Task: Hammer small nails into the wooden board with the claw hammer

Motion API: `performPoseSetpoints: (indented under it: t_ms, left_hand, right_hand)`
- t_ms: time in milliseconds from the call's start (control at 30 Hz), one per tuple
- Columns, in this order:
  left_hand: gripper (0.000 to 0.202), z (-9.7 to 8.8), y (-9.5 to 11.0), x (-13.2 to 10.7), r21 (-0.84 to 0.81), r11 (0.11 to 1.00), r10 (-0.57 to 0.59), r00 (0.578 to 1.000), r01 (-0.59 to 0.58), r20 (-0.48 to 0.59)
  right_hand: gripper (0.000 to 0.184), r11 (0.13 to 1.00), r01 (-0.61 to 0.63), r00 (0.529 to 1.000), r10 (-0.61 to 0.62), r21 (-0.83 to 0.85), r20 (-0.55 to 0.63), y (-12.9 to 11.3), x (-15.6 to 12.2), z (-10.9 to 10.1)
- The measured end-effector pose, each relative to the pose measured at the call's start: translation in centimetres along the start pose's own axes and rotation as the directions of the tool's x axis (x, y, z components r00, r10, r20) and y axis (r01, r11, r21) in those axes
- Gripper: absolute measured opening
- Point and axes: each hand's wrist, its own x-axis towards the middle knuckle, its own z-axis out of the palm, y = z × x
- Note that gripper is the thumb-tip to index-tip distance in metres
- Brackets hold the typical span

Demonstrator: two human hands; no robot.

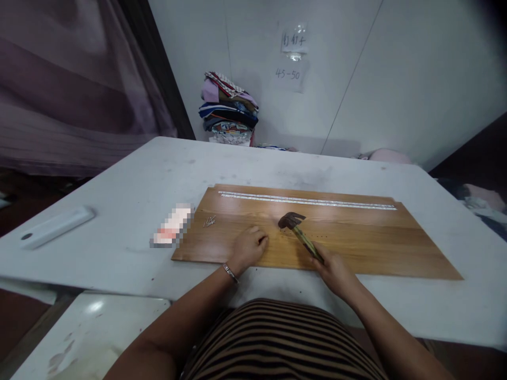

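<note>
A long wooden board [356, 243] lies on the white table [130, 184] in front of me. My right hand [335, 272] is closed round the handle of a hammer [297, 229], whose dark head rests low over the board's middle. My left hand [249, 248] sits on the board just left of the hammer head, fingers curled in a pinch; what they hold is too small to see. A bracelet is on that wrist. A few loose nails [209, 221] lie near the board's left end. A row of small holes or nail heads [319, 238] shows right of the hammer.
A pale strip [309, 200] runs along the board's far edge. A blurred pink-white packet [172, 227] lies left of the board, and a white flat bar [57, 226] lies at the table's left edge. Folded clothes [228, 108] are stacked against the wall behind.
</note>
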Motion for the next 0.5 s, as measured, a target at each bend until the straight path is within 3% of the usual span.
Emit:
performPoseSetpoints:
  t_ms: [500]
  left_hand:
    - [0.023,-0.14,0.10,-0.06,-0.007,1.000,0.007,1.000,-0.007,-0.005]
  right_hand:
    - [0.040,1.000,0.009,1.000,-0.010,-0.016,-0.013,-0.02,0.12,0.57]
